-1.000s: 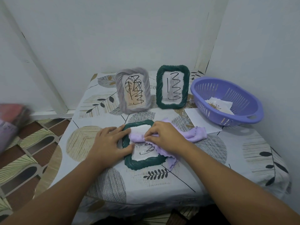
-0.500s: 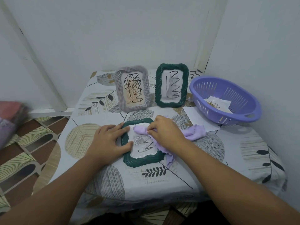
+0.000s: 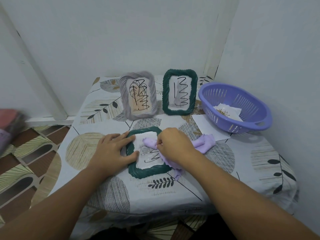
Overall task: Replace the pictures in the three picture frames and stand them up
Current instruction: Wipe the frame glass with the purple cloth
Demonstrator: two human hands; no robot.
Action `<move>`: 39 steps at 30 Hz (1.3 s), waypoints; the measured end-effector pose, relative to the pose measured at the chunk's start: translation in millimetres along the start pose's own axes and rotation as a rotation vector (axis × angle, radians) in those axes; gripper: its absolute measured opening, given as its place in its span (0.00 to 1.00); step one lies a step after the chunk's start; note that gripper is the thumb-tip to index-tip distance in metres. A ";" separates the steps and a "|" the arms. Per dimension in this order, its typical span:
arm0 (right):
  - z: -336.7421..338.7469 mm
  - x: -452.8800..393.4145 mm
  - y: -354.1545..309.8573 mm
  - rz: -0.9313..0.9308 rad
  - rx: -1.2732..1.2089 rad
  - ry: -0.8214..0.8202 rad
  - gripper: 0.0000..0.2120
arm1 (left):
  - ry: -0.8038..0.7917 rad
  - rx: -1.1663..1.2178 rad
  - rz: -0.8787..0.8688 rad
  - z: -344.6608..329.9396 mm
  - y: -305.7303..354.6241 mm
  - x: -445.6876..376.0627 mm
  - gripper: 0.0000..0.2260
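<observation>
Green woven frame (image 3: 149, 171) is lying flat on the tablecloth (image 3: 242, 170) closest to me, glass up, one of three frames total. Left hand (image 3: 112, 151) lies flat with straight fingers on its left edge, thumb on the glass, pinning it down. Right hand (image 3: 173, 144) has its fingers bunched and curled around a lilac cloth (image 3: 204, 143), pressing it on the glass. That hand and the cloth cover the frame's right side and a good part of the picture, so all I can make out under there is a grey rose-ish swirl and some black scribble.

Further back, two frames stand upright side by side: one grey frame (image 3: 138, 96) with a leaf drawing and black squiggles, and a second green frame (image 3: 180, 92) with squiggles over something pale I can't read.

To the right, one purple basket (image 3: 233, 108) sits on a white sheet (image 3: 204, 123), partly hiding it. Some paper with a flower sketch lies inside; can't count the sheets. Blurry pink and purple thing (image 3: 8, 122) is cut off at the left edge.
</observation>
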State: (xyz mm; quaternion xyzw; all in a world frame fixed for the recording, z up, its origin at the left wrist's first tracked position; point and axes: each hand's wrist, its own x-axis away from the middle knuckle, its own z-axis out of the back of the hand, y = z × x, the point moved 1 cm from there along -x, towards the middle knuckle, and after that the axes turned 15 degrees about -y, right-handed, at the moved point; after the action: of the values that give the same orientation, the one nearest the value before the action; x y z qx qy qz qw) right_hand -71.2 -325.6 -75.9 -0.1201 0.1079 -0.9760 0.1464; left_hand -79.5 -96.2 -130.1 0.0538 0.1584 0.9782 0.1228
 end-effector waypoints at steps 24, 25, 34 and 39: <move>-3.4 1.1 22.9 0.149 -0.318 -0.039 0.05 | -0.009 -0.004 0.005 -0.3 -1.3 -0.7 0.34; -2.3 -0.6 22.5 0.146 -0.308 -0.031 0.04 | -0.005 -0.002 0.003 -0.3 -1.4 -0.7 0.34; -6.0 0.5 20.5 0.177 -0.331 -0.019 0.06 | 0.005 0.003 -0.002 -0.3 -0.9 -1.0 0.34; -6.8 -5.0 18.7 0.138 -0.316 0.041 0.05 | -0.007 -0.010 -0.001 0.4 -0.1 -0.1 0.34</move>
State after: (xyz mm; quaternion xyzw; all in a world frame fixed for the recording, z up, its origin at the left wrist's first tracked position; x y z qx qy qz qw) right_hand -63.5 -340.3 -88.0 -0.1140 0.2707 -0.9367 0.1904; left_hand -79.4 -96.0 -129.7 0.0565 0.1530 0.9788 0.1241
